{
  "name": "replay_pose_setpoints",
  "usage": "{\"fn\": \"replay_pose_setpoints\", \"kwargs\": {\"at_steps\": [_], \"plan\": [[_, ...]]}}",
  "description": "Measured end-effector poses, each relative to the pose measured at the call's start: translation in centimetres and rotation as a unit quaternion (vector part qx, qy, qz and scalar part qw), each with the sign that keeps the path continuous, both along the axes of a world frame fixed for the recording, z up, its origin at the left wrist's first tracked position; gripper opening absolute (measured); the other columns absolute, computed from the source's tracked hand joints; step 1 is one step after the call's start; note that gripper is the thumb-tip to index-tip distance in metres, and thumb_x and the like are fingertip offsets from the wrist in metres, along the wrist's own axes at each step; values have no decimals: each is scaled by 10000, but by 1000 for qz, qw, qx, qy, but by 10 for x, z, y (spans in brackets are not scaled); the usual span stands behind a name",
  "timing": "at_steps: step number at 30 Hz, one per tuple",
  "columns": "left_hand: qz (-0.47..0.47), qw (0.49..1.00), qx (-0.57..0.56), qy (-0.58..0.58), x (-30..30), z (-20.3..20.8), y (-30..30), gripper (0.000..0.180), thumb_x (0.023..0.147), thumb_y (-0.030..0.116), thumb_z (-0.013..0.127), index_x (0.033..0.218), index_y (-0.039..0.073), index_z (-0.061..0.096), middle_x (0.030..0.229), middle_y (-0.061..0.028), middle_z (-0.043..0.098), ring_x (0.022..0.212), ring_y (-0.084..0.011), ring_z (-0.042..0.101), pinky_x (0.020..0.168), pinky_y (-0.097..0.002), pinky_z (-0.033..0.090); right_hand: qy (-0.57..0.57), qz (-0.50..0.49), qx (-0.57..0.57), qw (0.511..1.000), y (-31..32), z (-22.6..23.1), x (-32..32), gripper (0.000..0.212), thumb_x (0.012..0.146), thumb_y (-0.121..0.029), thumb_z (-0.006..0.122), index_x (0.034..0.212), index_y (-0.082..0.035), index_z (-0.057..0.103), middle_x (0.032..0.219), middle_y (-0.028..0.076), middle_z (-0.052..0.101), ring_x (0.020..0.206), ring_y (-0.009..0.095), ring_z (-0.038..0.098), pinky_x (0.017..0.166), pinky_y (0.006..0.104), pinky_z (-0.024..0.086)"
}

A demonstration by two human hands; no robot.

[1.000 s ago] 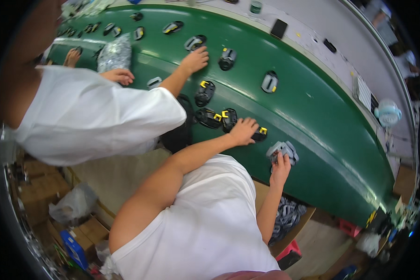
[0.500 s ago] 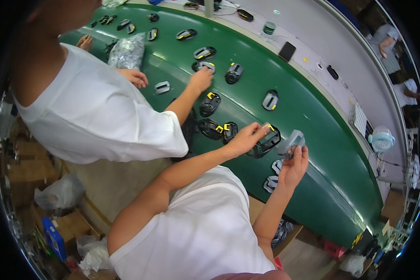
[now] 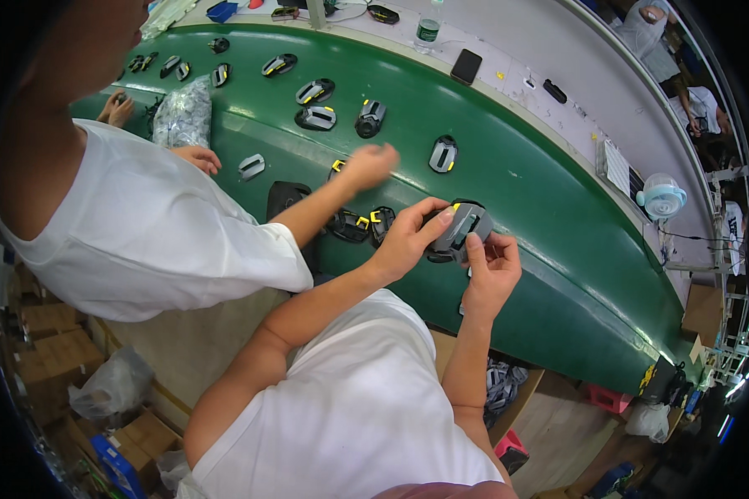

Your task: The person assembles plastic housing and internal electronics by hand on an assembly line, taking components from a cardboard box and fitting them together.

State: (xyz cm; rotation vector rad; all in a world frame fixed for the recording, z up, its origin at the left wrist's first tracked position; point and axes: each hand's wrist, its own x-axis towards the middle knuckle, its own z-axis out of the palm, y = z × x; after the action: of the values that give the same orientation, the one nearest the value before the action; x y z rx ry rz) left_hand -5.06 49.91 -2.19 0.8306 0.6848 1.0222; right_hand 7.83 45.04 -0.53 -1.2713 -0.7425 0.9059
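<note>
Both my hands are on a black oval housing with a grey slotted cover (image 3: 464, 226) and a small yellow tab, held just above the green table. My left hand (image 3: 409, 237) pinches its left side between thumb and fingers. My right hand (image 3: 491, 270) grips the right side, its thumb pressed on the grey cover. The cover lies over the black part; whether it is fully seated I cannot tell. Just left of my left hand lie black housings with yellow clips (image 3: 349, 224). A finished-looking grey and black unit (image 3: 443, 155) lies beyond my hands.
A co-worker at my left has a blurred hand (image 3: 370, 166) over the table (image 3: 558, 241). Several grey and black units (image 3: 316, 118) lie farther off, near a clear bag of parts (image 3: 183, 112). A phone (image 3: 466, 66), a bottle (image 3: 429, 29) and a small fan (image 3: 662, 197) stand along the ledge.
My right hand has brought the grey cover left onto the black housing, which my left hand still holds. The co-worker's hand has come off a unit. The whole view has shifted.
</note>
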Motion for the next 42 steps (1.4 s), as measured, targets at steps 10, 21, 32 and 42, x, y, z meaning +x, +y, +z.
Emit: {"fn": "replay_pose_setpoints", "kwargs": {"at_steps": [10,21,32,42], "plan": [[12,952,224,209,4,20,-15,252,802,141,642,964,-26,544,721,-70,578,642,-103,555,556,-244,449,47,139,-11,989,-23,-17,31,418,744,-142,708,1090,43,564,976,78,592,812,123,566,708,240,467],[-74,959,219,164,17,8,-37,245,815,192,610,954,2,543,725,-110,614,595,-222,592,559,-290,447,88,205,-18,975,-57,-8,42,419,757,-245,701,1027,47,568,893,59,595,802,126,554,736,246,435],[14,903,368,220,28,-24,-43,338,804,221,627,953,-75,560,884,-210,596,840,-362,564,916,-440,384,60,194,-72,977,-69,-16,43,293,783,-141,642,985,58,567,887,63,592,785,118,549,728,230,429],[-51,918,262,294,29,-31,-22,200,841,180,556,886,-13,585,810,-155,587,822,-303,545,916,-408,353,100,225,-98,964,-36,-24,53,402,751,-118,681,1076,60,527,937,67,596,835,130,569,757,248,446]]}}
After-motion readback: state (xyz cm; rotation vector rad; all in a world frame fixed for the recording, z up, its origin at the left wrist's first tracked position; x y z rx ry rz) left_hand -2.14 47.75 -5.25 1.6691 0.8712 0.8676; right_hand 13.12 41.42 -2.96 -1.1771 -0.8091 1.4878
